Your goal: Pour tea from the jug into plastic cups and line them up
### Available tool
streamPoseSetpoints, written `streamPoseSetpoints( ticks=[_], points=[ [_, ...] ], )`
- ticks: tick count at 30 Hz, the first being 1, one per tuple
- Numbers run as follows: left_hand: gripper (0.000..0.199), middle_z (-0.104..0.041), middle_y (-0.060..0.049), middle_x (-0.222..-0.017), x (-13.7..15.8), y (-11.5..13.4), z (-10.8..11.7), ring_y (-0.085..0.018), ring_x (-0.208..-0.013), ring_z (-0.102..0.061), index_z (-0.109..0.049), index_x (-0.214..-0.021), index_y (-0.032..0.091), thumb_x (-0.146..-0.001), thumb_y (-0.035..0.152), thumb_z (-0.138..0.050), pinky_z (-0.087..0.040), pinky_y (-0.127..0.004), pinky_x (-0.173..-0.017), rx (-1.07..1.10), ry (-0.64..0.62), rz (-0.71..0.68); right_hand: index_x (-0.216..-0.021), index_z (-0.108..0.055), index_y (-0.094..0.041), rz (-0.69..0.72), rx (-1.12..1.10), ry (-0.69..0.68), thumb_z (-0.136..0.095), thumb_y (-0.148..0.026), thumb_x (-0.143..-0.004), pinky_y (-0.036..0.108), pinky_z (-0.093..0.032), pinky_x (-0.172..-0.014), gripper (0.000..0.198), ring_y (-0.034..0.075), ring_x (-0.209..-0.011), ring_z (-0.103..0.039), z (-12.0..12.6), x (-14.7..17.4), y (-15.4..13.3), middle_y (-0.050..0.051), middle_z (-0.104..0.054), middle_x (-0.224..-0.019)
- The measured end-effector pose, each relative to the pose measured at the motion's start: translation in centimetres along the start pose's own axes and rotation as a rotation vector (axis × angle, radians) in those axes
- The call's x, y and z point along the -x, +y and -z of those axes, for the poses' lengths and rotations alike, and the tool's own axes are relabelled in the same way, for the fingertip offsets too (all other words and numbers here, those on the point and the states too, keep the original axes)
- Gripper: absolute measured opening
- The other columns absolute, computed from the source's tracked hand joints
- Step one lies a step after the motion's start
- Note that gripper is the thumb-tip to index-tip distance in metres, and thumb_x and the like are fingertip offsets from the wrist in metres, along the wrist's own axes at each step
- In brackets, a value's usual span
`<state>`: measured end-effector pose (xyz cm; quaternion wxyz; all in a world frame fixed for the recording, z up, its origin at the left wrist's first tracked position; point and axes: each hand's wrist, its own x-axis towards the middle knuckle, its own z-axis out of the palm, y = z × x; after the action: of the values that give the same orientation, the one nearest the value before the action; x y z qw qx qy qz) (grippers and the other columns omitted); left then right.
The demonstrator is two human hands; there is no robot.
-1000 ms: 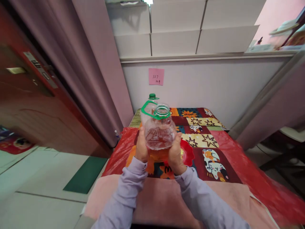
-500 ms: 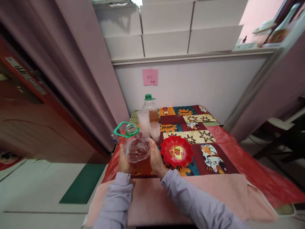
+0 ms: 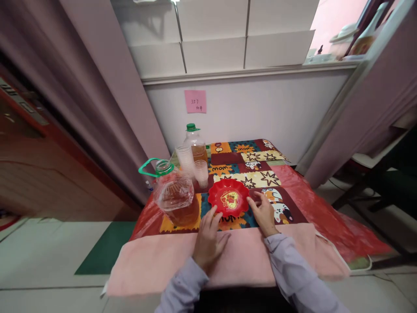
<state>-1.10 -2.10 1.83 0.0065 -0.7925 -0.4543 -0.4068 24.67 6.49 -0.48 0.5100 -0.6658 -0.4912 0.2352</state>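
Note:
A red scalloped plate (image 3: 215,195) with a gold heart pattern lies on the patterned mat. At its right rim is my right hand (image 3: 263,214), fingers spread, the fingertips at the edge. My left hand (image 3: 210,239) is at the plate's lower left edge with its fingers apart, and neither hand grips the plate. To the left stands a large clear plastic jug (image 3: 177,195) of amber liquid, uncapped, with a green handle. Behind it are a tall stack of clear plastic cups (image 3: 185,161) and a shorter cup stack (image 3: 201,174).
A second jug (image 3: 194,143) with a green cap stands at the back, near the wall. A pink towel (image 3: 156,265) covers the table's front edge, and red plastic sheeting (image 3: 332,217) hangs at the right. A pink note (image 3: 195,101) is stuck on the wall.
Both hands have let go of the uncapped jug, which now stands at the left of the mat. They have moved right to the red plate. The view has shifted slightly.

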Motion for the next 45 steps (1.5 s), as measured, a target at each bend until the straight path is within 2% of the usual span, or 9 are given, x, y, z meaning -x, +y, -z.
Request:
streamPoseSetpoints(
  ticks=[3,6,13,20,26,31,34,39,45],
  points=[
    [0.053,-0.058,-0.022,-0.158,-1.4,-0.8,-3.4,-0.038,-0.15,-0.054,-0.057,-0.148,0.019,-0.097,0.029,-0.07,-0.047,-0.06,-0.121,-0.058,-0.013,0.061,-0.131,-0.072,-0.014,0.062,0.036,-0.111,-0.066,-0.067,-0.087,0.042,-0.056,-0.078,0.069,0.025,-0.075,-0.071,-0.6,0.6,-0.2,0.015,-0.081,-0.109],
    [0.051,-0.056,-0.024,-0.16,-1.5,-2.0,-4.8,-0.041,-0.152,-0.051,-0.06,-0.142,0.018,-0.093,0.028,-0.072,-0.045,-0.064,-0.122,-0.092,-0.026,0.135,-0.136,-0.07,-0.013,0.075,0.107,-0.16,-0.063,-0.061,-0.088,0.041,-0.054,-0.075,0.068,0.027,-0.074,-0.072,-0.6,0.7,-0.5,0.009,-0.08,-0.089],
    [0.014,-0.059,-0.023,-0.155,-0.8,-2.3,-4.9,-0.038,-0.148,-0.055,-0.064,-0.103,0.022,-0.094,0.012,-0.06,-0.05,-0.061,-0.116,-0.119,-0.02,0.218,-0.134,-0.071,-0.015,0.075,0.069,-0.156,-0.06,-0.053,-0.088,0.04,-0.055,-0.073,0.061,0.025,-0.069,-0.072,-0.5,0.7,-0.1,0.008,-0.081,-0.089],
    [0.013,-0.057,-0.022,-0.156,-0.9,-2.4,-5.1,-0.034,-0.148,-0.057,-0.063,-0.1,0.022,-0.099,0.013,-0.055,-0.051,-0.056,-0.118,0.0,-0.013,0.276,-0.135,-0.071,-0.015,0.069,0.055,-0.17,-0.06,-0.056,-0.089,0.04,-0.055,-0.073,0.062,0.026,-0.07,-0.073,-0.4,0.8,0.0,0.006,-0.079,-0.08],
    [0.029,-0.054,-0.025,-0.16,-0.8,-2.4,-5.1,-0.036,-0.152,-0.054,-0.064,-0.124,0.019,-0.095,0.018,-0.064,-0.048,-0.059,-0.121,0.071,-0.05,0.291,-0.137,-0.07,-0.013,0.051,0.016,-0.144,-0.06,-0.059,-0.09,0.041,-0.059,-0.079,0.066,0.027,-0.078,-0.076,-0.5,0.8,0.3,0.012,-0.083,-0.093],
    [0.02,-0.054,-0.023,-0.161,-0.9,-2.3,-4.9,-0.035,-0.15,-0.056,-0.067,-0.113,0.021,-0.095,0.014,-0.061,-0.049,-0.059,-0.121,0.098,-0.06,0.292,-0.132,-0.07,-0.011,0.035,-0.015,-0.112,-0.064,-0.065,-0.087,0.042,-0.059,-0.074,0.071,0.027,-0.071,-0.074,-0.3,0.8,0.1,0.017,-0.083,-0.104],
    [0.023,-0.054,-0.022,-0.162,-0.8,-2.3,-5.1,-0.034,-0.15,-0.056,-0.067,-0.114,0.021,-0.095,0.013,-0.058,-0.048,-0.059,-0.122,0.106,-0.05,0.295,-0.126,-0.072,-0.013,-0.002,-0.021,-0.144,-0.069,-0.067,-0.081,0.041,-0.058,-0.069,0.07,0.028,-0.068,-0.074,-0.1,0.6,0.0,0.013,-0.082,-0.092],
    [0.047,-0.054,-0.023,-0.161,-0.5,-2.6,-5.7,-0.032,-0.153,-0.052,-0.06,-0.138,0.018,-0.093,0.007,-0.049,-0.046,-0.057,-0.125,0.101,0.004,0.288,-0.097,-0.073,-0.023,-0.112,-0.052,-0.225,-0.07,-0.05,-0.081,0.039,-0.055,-0.062,0.031,0.026,-0.052,-0.071,-0.1,0.0,0.0,0.003,-0.074,-0.063],
    [0.057,-0.054,-0.025,-0.157,0.0,-3.3,-5.7,-0.033,-0.137,-0.064,-0.053,-0.147,0.016,-0.09,0.009,-0.051,-0.053,-0.056,-0.116,0.142,0.178,0.334,-0.109,-0.067,-0.02,-0.235,-0.126,-0.244,-0.062,-0.032,-0.081,0.035,-0.048,-0.046,0.031,0.027,-0.041,-0.066,0.7,-0.5,-1.0,0.002,-0.07,-0.053]
  ],
)
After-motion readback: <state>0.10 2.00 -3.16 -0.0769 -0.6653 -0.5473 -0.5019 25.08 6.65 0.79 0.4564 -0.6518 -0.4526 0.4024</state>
